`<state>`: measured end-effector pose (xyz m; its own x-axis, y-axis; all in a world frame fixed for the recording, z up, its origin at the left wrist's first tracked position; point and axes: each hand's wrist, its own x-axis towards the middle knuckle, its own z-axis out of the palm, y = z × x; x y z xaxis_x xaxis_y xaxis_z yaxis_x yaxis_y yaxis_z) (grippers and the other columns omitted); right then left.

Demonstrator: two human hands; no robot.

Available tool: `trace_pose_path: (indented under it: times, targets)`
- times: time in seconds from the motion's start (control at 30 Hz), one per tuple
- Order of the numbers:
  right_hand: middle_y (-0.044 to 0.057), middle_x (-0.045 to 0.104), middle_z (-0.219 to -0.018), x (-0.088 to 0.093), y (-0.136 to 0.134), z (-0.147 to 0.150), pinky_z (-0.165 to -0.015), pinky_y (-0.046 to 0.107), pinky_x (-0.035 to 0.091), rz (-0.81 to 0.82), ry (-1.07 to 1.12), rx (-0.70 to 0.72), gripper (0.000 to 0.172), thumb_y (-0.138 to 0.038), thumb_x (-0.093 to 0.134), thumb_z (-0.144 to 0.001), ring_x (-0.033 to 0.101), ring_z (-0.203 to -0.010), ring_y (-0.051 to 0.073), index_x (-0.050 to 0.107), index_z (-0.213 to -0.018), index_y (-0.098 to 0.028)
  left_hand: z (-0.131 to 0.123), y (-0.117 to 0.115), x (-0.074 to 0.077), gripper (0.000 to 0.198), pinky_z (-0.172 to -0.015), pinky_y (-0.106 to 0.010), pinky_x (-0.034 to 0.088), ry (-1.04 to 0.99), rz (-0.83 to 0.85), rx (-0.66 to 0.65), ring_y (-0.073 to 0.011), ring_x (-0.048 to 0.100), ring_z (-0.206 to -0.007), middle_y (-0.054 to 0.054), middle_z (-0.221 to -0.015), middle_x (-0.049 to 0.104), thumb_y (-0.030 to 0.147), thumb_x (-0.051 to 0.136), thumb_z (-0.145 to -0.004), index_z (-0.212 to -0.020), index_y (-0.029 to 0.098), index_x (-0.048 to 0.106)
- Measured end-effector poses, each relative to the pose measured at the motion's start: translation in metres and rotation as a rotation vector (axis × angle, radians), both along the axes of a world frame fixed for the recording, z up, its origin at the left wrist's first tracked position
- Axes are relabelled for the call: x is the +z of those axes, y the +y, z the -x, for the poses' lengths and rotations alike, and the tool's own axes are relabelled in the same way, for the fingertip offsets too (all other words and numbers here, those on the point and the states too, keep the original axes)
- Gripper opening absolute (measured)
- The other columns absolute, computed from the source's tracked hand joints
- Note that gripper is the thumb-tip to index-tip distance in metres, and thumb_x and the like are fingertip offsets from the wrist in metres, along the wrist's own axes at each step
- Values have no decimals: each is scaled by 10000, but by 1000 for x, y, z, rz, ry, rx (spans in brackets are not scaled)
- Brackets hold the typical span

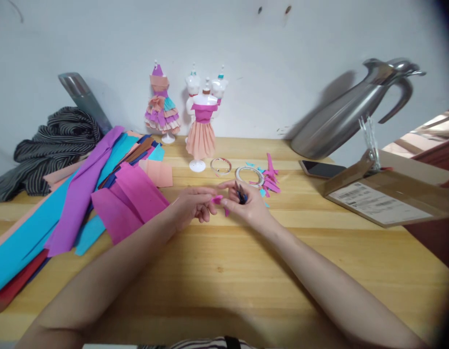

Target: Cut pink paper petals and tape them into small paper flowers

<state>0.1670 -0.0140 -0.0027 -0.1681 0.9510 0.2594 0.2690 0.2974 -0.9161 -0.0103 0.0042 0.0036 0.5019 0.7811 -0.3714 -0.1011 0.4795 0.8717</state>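
Observation:
Between the fingertips of my left hand (195, 203) is a small magenta crepe paper piece (217, 199). My right hand (251, 206) meets it from the other side, thumb and forefinger at the paper's edge. Tucked in that same hand is a small pair of scissors (241, 194), dark blades pointing up and away from the paper. Behind my hands stands a mini dress form (202, 131) in a magenta top and pleated peach skirt. A roll of white tape (250, 176) and magenta scraps (270, 179) lie just beyond my right hand.
Crepe paper strips (79, 194) in several colours cover the left side, beside a striped cloth (57, 145) and a flask (82, 97). More dress forms (162, 104) stand by the wall. At right are a steel jug (340, 109), a phone (322, 168) and a cardboard box (384, 194).

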Motion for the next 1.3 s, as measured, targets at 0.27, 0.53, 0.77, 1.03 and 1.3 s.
trace_pose_path:
  times: [0.27, 0.53, 0.77, 1.03, 1.3]
  targets:
    - [-66, 348, -527, -8, 2, 3, -505, 241, 271, 76, -105, 56, 171, -300, 632, -724, 324, -505, 82, 559, -645, -167, 3, -3, 6, 601, -350, -174, 220, 5, -43, -1, -72, 412, -336, 18, -483, 563, 276, 584, -773, -1321, 71, 448]
    - [-56, 436, -484, -20, 1, 12, -440, 221, 250, 350, 232, 70, 295, -395, 724, -638, 343, -449, 72, 528, -615, -176, 1, 3, -10, 558, -372, -194, 304, -109, -14, -42, -84, 481, -373, -15, -560, 600, 554, 605, -734, -1051, 95, 588]
    - [-36, 497, -476, -27, 6, 10, -376, 196, 263, 423, 100, 23, 242, -395, 592, -738, 392, -380, 72, 540, -652, -175, 3, 8, -15, 162, -396, -178, 330, 80, -58, 107, -70, 514, -399, -16, -565, 624, 188, 702, -659, -763, 112, 604]
    - [-31, 504, -471, -20, 28, -24, -439, 229, 349, 302, -88, -119, 223, -333, 462, -816, 457, -380, 104, 578, -719, -168, 5, 11, -13, 92, -404, -168, 329, 38, -4, 224, -60, 506, -394, -6, -547, 611, 157, 670, -708, -732, 112, 594]
    - [107, 717, -882, -27, 37, -36, -748, 317, 450, 89, -628, -165, 226, -169, 476, -811, 648, -812, 218, 695, -864, -148, 7, 13, -12, 73, -403, -170, 318, 18, -10, 245, -57, 498, -394, -10, -553, 609, 143, 662, -715, -728, 110, 598]
